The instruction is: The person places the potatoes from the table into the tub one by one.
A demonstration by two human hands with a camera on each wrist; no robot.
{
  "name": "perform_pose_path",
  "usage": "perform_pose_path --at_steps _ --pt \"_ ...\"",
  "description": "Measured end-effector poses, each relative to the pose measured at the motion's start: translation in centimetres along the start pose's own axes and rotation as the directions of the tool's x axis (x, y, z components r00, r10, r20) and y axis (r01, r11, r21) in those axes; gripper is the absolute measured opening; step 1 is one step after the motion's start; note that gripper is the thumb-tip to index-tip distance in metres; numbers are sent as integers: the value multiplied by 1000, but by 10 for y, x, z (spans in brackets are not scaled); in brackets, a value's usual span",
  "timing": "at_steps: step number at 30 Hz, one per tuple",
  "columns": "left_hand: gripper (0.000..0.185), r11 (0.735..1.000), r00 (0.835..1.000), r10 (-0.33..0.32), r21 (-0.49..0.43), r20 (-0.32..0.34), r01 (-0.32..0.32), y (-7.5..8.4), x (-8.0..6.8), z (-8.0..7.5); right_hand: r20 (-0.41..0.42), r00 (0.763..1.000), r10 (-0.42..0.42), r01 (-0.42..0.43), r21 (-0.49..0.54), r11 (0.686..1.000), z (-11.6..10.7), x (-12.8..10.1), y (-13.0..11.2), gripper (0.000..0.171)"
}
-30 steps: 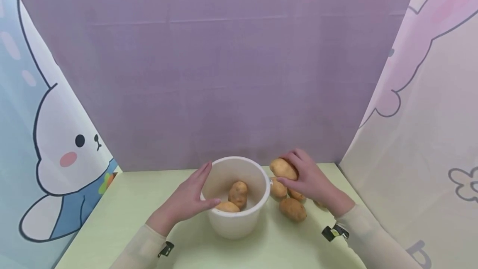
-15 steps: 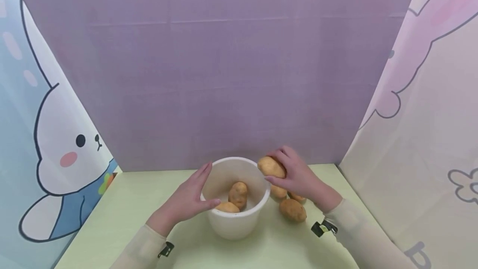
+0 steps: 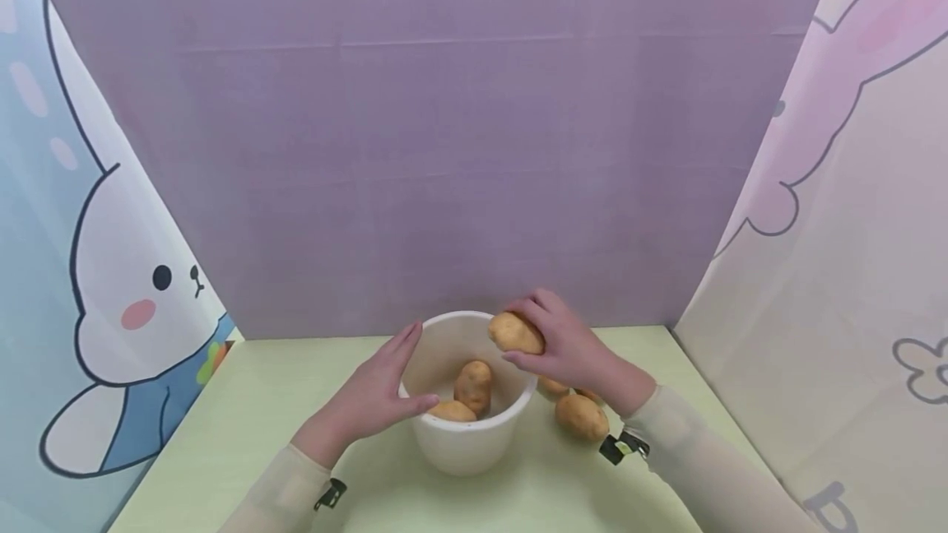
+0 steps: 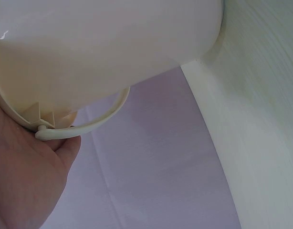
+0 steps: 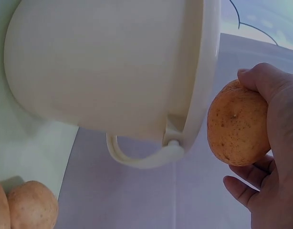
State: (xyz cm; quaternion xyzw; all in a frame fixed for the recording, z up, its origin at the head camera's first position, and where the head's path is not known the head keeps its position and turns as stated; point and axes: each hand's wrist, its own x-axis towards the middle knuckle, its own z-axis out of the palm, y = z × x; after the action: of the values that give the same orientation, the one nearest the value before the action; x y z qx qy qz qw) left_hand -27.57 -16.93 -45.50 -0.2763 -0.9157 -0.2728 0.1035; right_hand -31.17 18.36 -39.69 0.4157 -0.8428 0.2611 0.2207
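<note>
My right hand [image 3: 566, 348] grips a tan potato [image 3: 516, 334] and holds it over the right side of the white bucket's rim. In the right wrist view this potato [image 5: 238, 123] sits between thumb and fingers, just beyond the bucket's rim. My left hand [image 3: 370, 397] rests against the left side of the bucket [image 3: 467, 447], fingers extended and thumb across the rim. Inside the bucket lie a brown potato [image 3: 473, 387] and a paler potato [image 3: 452, 410], partly hidden by the front rim. The left wrist view shows the left hand [image 4: 27, 176] beside the bucket's handle [image 4: 103, 117].
Right of the bucket, several potatoes lie on the pale green table [image 3: 296, 368]; a brown potato [image 3: 581, 417] is nearest, others are partly under my right arm. A purple backdrop [image 3: 474, 146] stands behind, with cartoon-printed side panels [image 3: 141, 270] at left and right.
My right hand has moved left with the potato, from above the loose potatoes to over the bucket's right rim. My left hand and the bucket stay put.
</note>
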Motion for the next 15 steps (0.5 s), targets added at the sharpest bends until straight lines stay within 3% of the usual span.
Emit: perform_pose_path --at_steps 15 --pt "118 1000 1000 -13 2 8 13 -1 0 0 77 997 -2 1 20 1000 10 10 -7 56"
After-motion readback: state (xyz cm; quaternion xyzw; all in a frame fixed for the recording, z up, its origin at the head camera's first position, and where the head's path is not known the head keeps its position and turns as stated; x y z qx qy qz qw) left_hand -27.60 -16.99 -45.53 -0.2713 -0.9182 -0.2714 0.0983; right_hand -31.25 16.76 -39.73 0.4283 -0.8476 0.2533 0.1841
